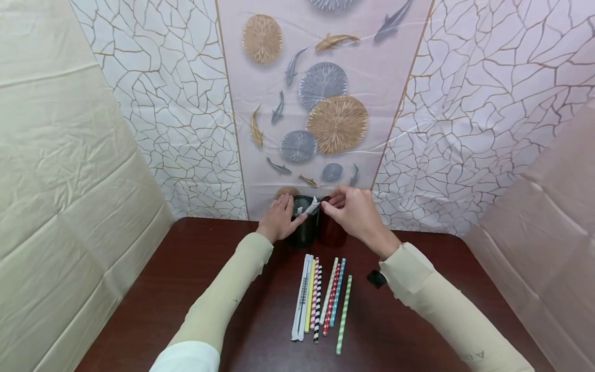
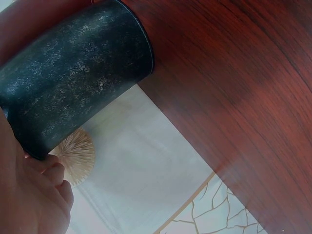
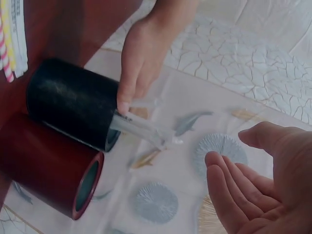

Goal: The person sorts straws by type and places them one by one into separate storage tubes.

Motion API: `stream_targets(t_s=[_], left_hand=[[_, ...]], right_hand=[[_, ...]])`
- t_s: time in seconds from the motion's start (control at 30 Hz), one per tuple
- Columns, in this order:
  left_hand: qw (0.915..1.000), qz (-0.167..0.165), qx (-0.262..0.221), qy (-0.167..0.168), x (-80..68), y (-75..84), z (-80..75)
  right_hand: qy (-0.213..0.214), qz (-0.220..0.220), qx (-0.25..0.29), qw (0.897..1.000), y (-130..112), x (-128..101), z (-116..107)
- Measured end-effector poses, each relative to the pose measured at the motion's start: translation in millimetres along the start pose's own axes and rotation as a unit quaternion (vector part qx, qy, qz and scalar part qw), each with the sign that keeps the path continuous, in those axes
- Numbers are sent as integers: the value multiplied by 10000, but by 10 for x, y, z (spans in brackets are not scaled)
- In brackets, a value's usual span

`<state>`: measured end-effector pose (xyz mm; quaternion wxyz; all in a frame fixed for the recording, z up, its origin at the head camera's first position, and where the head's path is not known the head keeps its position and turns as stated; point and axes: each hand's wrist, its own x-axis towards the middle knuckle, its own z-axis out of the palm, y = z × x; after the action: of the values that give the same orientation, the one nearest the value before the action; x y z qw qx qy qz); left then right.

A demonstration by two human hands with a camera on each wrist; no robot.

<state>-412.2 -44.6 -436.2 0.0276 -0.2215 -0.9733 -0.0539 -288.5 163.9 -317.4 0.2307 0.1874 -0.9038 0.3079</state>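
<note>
Fingers, left hand [image 1: 278, 219]: pinched wrapped straw [image 3: 141, 127] at black cup [image 1: 304, 227] rim; right hand [image 1: 355, 214] hung slack beside. Risk: wrapper might tear, straw slipping, cup tipping against red cup [image 1: 331, 230]

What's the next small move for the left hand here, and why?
Probably let go of the wrapped straw so it drops into the black cup. Its lower end is already inside the rim, the left hand pinches it there, and the right hand is open, off it.
</note>
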Motion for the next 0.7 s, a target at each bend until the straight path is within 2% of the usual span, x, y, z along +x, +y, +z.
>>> stream_targets(t_s=[0.13, 0.27, 0.4, 0.7], left_hand=[[10000, 4, 4, -9, 3, 2, -5], [10000, -3, -14, -36, 14, 0, 0], [10000, -22, -67, -25, 16, -4, 7], [9999, 6, -20, 139, -5, 4, 21]], right_hand=[[-140, -37, -66, 9999, 35, -78, 73], [-477, 179, -127, 9986, 65, -155, 146], [-886, 506, -145, 9947, 96, -224, 221], [-1581, 871, 55, 9836, 226, -368, 503]])
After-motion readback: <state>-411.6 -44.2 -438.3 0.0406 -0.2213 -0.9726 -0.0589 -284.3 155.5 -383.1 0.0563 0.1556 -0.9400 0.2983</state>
